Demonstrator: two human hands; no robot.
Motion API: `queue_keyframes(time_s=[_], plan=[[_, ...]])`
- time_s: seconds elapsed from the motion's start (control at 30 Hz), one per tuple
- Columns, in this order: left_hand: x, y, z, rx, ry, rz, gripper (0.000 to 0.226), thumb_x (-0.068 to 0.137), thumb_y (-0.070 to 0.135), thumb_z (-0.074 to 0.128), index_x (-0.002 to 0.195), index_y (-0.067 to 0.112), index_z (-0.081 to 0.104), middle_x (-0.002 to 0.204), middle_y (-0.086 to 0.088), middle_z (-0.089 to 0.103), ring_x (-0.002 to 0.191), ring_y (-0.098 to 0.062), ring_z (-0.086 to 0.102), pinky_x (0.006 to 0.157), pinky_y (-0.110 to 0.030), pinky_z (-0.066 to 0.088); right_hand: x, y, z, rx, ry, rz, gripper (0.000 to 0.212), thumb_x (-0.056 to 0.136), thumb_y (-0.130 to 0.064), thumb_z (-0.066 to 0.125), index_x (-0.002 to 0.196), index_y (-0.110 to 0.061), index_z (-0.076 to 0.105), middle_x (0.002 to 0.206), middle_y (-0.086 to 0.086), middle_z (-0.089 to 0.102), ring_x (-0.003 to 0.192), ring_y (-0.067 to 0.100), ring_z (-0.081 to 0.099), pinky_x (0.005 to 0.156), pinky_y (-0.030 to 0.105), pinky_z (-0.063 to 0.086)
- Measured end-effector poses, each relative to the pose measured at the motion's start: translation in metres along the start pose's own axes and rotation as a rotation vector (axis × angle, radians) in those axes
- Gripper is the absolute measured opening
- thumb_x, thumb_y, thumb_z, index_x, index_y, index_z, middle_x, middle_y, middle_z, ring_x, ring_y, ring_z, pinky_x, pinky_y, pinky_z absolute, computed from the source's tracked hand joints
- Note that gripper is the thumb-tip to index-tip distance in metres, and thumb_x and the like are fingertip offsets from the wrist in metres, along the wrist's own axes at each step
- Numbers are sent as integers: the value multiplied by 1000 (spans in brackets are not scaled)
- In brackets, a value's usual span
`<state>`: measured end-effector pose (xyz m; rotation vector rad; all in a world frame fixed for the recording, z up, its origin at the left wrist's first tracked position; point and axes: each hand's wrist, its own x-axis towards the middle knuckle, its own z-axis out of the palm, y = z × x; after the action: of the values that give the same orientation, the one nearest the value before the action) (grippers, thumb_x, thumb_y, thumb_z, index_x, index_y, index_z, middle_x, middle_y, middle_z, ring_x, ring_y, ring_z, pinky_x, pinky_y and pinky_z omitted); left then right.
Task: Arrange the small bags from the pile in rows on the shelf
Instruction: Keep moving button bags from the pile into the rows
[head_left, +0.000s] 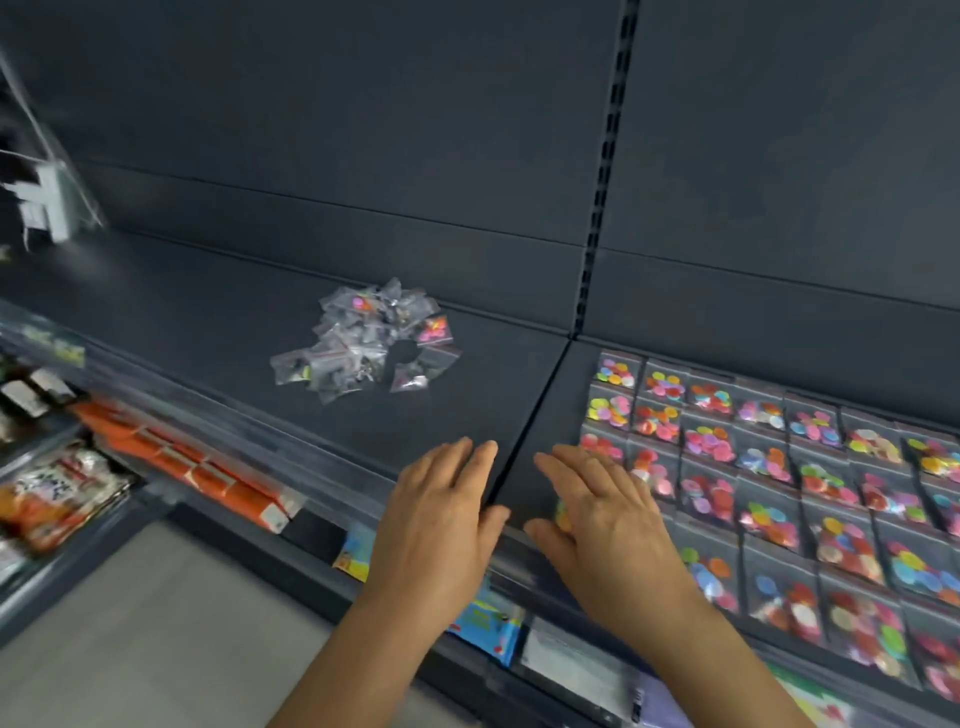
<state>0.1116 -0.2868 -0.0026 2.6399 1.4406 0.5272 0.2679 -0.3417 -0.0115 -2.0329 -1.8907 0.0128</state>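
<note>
Dark grey shelf (467, 415), matte, split by a seam running from the front edge back to the slotted upright.

Pile of small bags (363, 340) on the left panel, toward the back, well apart from both hands. Bags are clear plastic, square-ish, crinkled and catching light; they lie heaped at all angles, overlapping. Some show a thin red strip near the top. Contents mostly hard to make out; a few hold bright pink and multicoloured bits.

Arranged bags (779, 467) cover the right panel in straight rows, flat, edge to edge. Each is clear and holds coloured round discs: pink, yellow, green, blue, orange.

Left hand (441, 514) is flat, fingers straight and close together, palm down at the shelf front just left of the seam, holding nothing.

Right hand (602, 514) is likewise flat with extended fingers, just right of the seam, its fingers over the near left corner of the rows; whether it presses a bag I cannot tell.

Below left: orange packets (197, 467) on a lower shelf, blurred.
</note>
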Motion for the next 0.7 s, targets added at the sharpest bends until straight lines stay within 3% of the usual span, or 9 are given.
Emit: queue_keyframes(time_s=[0.1, 0.17, 0.33, 0.7], plan=[[3, -45, -13, -36, -11, 0, 59, 96, 41, 46, 148, 24, 25, 151, 3, 31, 138, -15, 27, 113, -26, 19, 24, -42, 15, 26, -2, -2, 58, 84, -42, 64, 135, -18, 49, 139, 0, 50, 130, 23, 45, 107, 39, 32], [7, -70, -21, -35, 1, 10, 59, 97, 42, 42, 150, 25, 20, 153, 4, 27, 140, -13, 22, 114, -23, 15, 39, -64, 23, 30, 1, -3, 58, 84, -42, 64, 135, -18, 50, 139, 1, 50, 130, 23, 45, 106, 39, 34], [26, -116, -33, -23, 9, 26, 59, 96, 38, 46, 149, 21, 25, 150, 1, 33, 138, -17, 27, 113, -28, 20, 78, -100, 29, 41, -90, -35, 60, 94, -47, 44, 147, -26, 25, 153, -8, 24, 142, 12, 18, 114, 30, 13], [106, -180, -29, -32, -6, 4, 57, 97, 35, 45, 148, 20, 25, 148, 2, 36, 137, -18, 30, 114, -31, 25, 175, -106, 45, 41, -110, 1, 56, 95, -42, 44, 146, -24, 29, 152, -7, 28, 140, 15, 23, 114, 35, 19]])
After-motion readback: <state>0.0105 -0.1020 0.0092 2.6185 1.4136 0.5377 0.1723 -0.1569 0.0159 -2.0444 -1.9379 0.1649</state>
